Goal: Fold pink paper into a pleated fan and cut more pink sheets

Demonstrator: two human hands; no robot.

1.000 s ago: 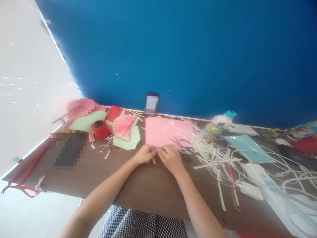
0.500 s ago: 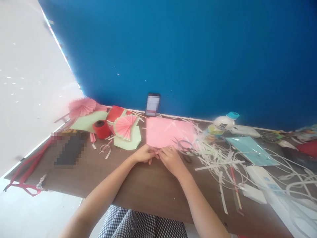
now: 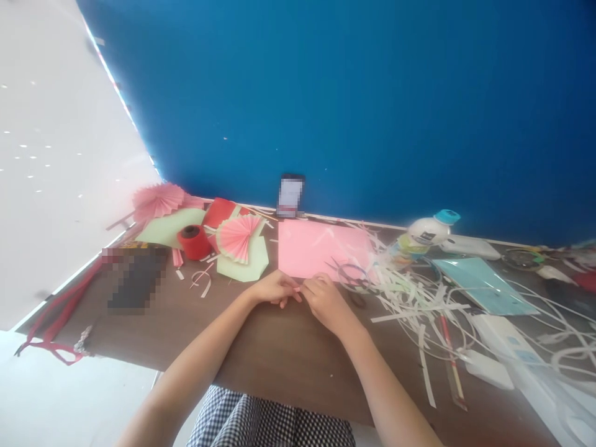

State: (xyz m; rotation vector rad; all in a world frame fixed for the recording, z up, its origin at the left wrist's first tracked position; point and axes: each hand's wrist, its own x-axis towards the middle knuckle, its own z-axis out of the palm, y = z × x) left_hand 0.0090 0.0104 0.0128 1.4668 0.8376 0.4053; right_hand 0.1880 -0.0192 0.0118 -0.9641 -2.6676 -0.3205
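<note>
My left hand (image 3: pixel 278 289) and my right hand (image 3: pixel 323 298) meet just in front of a pink paper sheet (image 3: pixel 307 248). Both are closed, with fingertips pinched together. Between them shows a sliver of a small pink piece (image 3: pixel 298 289), mostly covered by the fingers; it looks like folded paper. Beyond my right hand, scissors (image 3: pixel 352 275) lie partly over the sheet's near right corner. To the left of my hands, a pink pleated paper fan (image 3: pixel 241 238) with a pale green edge rests on green paper (image 3: pixel 251 270).
A red thread spool (image 3: pixel 193 242) and another pink fan (image 3: pixel 158 202) stand at left, near a blurred dark object (image 3: pixel 137 279). A phone (image 3: pixel 290 195) leans on the blue wall. Paper strips (image 3: pixel 419 285), a white bottle (image 3: pixel 426 233), cables and a power strip (image 3: pixel 507 347) crowd the right.
The view has shifted slightly, so everything sits a little further right. Both hands keep their pinch on the small pink piece, with only slight finger movement.
</note>
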